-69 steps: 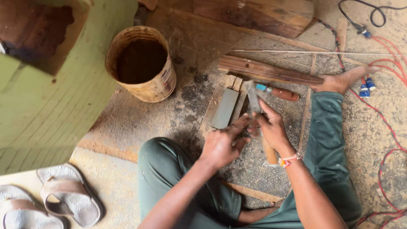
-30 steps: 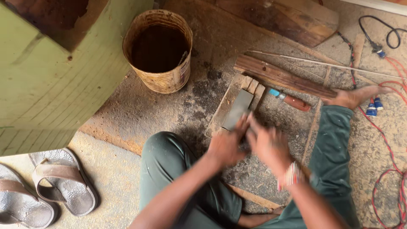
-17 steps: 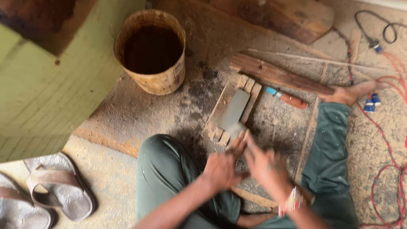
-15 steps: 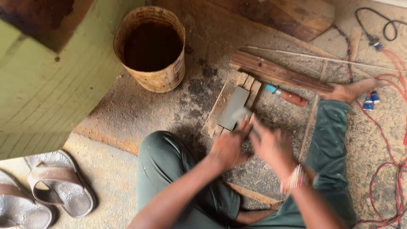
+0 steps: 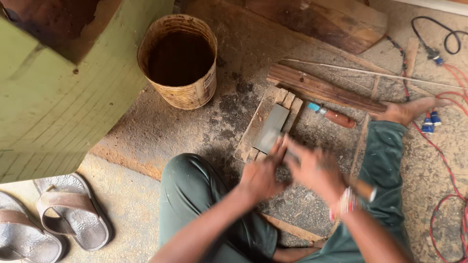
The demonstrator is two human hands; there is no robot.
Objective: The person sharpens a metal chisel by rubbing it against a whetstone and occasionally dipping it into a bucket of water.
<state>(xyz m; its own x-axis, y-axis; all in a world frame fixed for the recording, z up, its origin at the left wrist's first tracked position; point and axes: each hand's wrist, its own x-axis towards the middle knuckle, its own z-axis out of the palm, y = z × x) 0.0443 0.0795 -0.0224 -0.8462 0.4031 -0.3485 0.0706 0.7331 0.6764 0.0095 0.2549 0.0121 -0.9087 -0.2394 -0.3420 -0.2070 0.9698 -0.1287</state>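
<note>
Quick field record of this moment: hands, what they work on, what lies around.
left hand: blurred, fingers at near end of the grey sharpening stone
right hand: blurred, grips a wooden-handled tool; blade hidden
stone: lies on wooden block on the floor
beyond stone: second tool, blue collar
upper left: rusty bucket
lower left: sandals
right: red cables

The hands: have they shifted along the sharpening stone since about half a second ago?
Yes. Both the left hand and right hand have pulled back toward the body, down the grey stone, which stays put in its wooden holder.
</note>
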